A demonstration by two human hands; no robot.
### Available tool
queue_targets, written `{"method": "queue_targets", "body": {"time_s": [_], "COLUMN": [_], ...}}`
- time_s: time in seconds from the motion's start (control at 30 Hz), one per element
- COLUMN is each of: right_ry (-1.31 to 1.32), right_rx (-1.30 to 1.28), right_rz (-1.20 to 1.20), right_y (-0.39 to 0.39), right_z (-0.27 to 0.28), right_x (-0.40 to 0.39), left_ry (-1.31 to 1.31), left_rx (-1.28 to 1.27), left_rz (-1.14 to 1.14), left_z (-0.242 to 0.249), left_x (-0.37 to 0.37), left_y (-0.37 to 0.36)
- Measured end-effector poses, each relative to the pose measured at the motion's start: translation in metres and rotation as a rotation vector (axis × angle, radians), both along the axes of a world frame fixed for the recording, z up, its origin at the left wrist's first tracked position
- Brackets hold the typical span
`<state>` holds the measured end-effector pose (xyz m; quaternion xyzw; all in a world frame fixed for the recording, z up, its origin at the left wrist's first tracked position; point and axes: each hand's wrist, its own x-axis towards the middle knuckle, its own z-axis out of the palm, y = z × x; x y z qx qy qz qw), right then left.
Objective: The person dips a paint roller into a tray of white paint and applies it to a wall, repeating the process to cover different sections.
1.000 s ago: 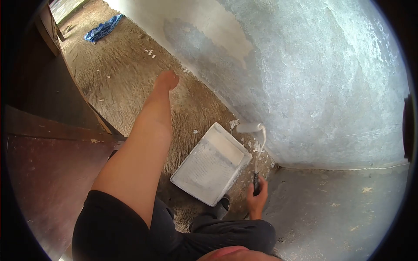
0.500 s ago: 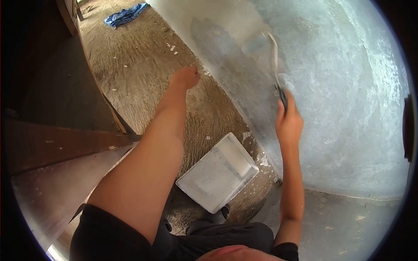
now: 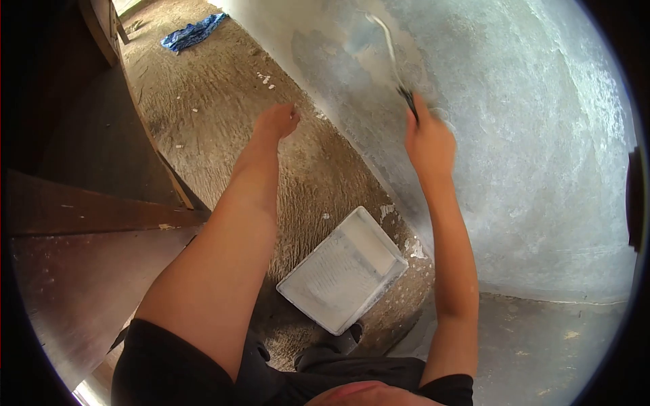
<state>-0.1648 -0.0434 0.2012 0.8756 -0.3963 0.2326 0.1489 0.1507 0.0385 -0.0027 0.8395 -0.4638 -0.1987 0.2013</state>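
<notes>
My right hand [image 3: 432,143] is wrapped round the dark handle of a paint roller [image 3: 388,46], its pale bent rod reaching up from my fingers. The roller's head is blurred against the grey wall [image 3: 528,176], where the surface has a paler patch. My left hand [image 3: 277,121] hangs over the rough floor with its fingers curled into a fist, and no held thing shows in it. Below both hands a paint tray [image 3: 315,292], coated in whitish paint, lies on the floor close to my feet.
A crumpled blue cloth [image 3: 194,32] lies on the floor [image 3: 203,128] at the far end. Brown wooden furniture [image 3: 95,210] stands along the left. White paint spots mark the floor beside the wall's foot. Another grey wall surface [image 3: 521,345] meets the first at lower right.
My right hand has moved up and to the left in view, carrying the paint roller along the wall. My left fist has shifted slightly left.
</notes>
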Motion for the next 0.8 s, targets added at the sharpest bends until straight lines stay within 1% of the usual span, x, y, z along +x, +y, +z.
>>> {"method": "queue_targets", "body": {"time_s": [0.07,0.13,0.23,0.3,0.4,0.43,0.53,0.6,0.63,0.67,0.73,0.8], "right_ry": [-0.007,0.027,0.082,0.073,0.035,0.026,-0.061,-0.146,-0.16,-0.174,-0.23,-0.196], "right_rx": [-0.026,0.01,0.047,0.074,0.091,0.094,0.149,0.273,0.299,0.325,0.274,0.209], "right_rz": [-0.004,-0.024,-0.081,-0.125,-0.12,-0.117,-0.009,-0.039,-0.022,-0.005,0.13,0.149], "right_y": [0.02,0.036,0.064,0.076,0.075,0.074,0.05,0.026,0.014,0.002,-0.029,-0.053], "right_z": [-0.015,-0.018,-0.016,-0.025,-0.04,-0.038,-0.037,-0.046,-0.045,-0.043,-0.04,-0.033], "right_x": [-0.078,-0.151,-0.234,-0.26,-0.256,-0.24,-0.163,-0.103,-0.068,-0.03,0.043,0.114], "left_ry": [-0.008,-0.005,-0.016,-0.02,-0.034,-0.042,-0.019,0.004,-0.001,0.009,0.012,0.016], "left_rx": [0.006,0.025,0.049,0.076,0.096,0.098,0.042,-0.002,-0.011,-0.015,-0.026,0.016], "left_rz": [-0.009,-0.023,-0.038,0.065,0.079,0.082,0.087,-0.022,0.006,-0.014,-0.022,-0.03], "left_z": [0.002,-0.003,-0.007,0.002,0.003,-0.001,-0.007,-0.002,-0.008,-0.012,-0.006,0.007], "left_x": [0.0,-0.006,-0.024,-0.042,-0.054,-0.054,-0.046,-0.038,-0.032,-0.026,-0.017,-0.01], "left_y": [-0.008,-0.013,-0.018,-0.017,-0.018,-0.021,-0.023,-0.014,-0.012,-0.01,-0.005,0.001]}}
